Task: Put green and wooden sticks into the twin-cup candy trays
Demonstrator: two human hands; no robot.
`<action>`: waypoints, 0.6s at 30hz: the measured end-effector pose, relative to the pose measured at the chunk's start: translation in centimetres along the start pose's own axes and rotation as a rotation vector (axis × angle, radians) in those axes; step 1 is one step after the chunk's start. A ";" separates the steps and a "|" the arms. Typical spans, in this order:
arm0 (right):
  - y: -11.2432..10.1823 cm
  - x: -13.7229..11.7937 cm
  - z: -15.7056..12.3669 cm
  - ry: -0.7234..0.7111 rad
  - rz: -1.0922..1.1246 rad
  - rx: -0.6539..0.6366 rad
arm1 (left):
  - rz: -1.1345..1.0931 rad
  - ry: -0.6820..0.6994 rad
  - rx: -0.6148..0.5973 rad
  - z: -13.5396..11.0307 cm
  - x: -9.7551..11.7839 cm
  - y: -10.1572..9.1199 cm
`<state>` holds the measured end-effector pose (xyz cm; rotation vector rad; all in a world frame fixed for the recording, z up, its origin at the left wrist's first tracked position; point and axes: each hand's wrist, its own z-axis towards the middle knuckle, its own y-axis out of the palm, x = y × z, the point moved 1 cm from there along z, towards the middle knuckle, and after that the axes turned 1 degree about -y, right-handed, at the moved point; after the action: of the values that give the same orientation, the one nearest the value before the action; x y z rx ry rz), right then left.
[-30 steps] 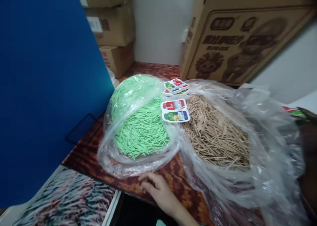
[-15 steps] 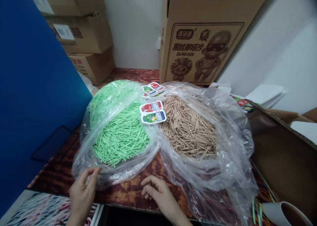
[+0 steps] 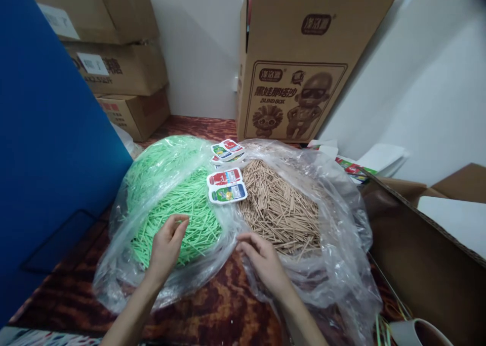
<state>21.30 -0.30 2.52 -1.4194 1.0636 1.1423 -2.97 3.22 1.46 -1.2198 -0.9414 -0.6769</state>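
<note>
Two open clear plastic bags lie side by side on a dark red patterned table point(image 3: 212, 315). The left bag holds a heap of green sticks point(image 3: 178, 204); the right bag holds a heap of tan wooden sticks point(image 3: 281, 209). My left hand point(image 3: 167, 247) reaches into the green heap, fingers bunched in a pinch on the sticks. Fingers loosely spread, my right hand point(image 3: 264, 260) rests at the near edge of the tan sticks' bag. Small printed packets point(image 3: 227, 185) lie where the two bags meet, with more packets point(image 3: 227, 150) behind them.
A blue panel point(image 3: 49, 154) stands at the left. A printed cardboard box point(image 3: 299, 68) stands behind the bags, with stacked cartons point(image 3: 114, 68) at the back left. An open brown box point(image 3: 429, 255) is at the right, a grey cup point(image 3: 417, 333) near the bottom right corner.
The view has swung right and down. My left hand came into view and moved up into the green sticks. My right hand moved forward from the table edge to the tan sticks' bag.
</note>
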 end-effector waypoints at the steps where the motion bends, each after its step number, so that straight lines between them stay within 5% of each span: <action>1: -0.2 0.1 0.3 0.002 -0.010 0.021 | 0.018 0.012 -0.011 0.8 0.5 0.4; 4: 0.6 0.5 0.1 0.025 -0.008 0.015 | 0.127 0.141 -0.037 3.5 2.0 1.4; 8: 4.2 0.7 -2.1 0.028 -0.083 -0.114 | 0.380 0.408 -0.146 8.4 4.3 3.6; 14: 8.4 0.6 -5.2 -0.132 -0.266 -0.480 | 0.815 0.403 -0.279 14.7 6.2 7.6; 18: 7.4 1.3 -5.6 -0.105 -0.411 -0.461 | 0.892 0.389 -0.293 16.7 6.4 8.4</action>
<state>14.93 -6.86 0.43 -1.8086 0.4106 1.1795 3.30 21.77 4.32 -1.5251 0.0723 -0.3033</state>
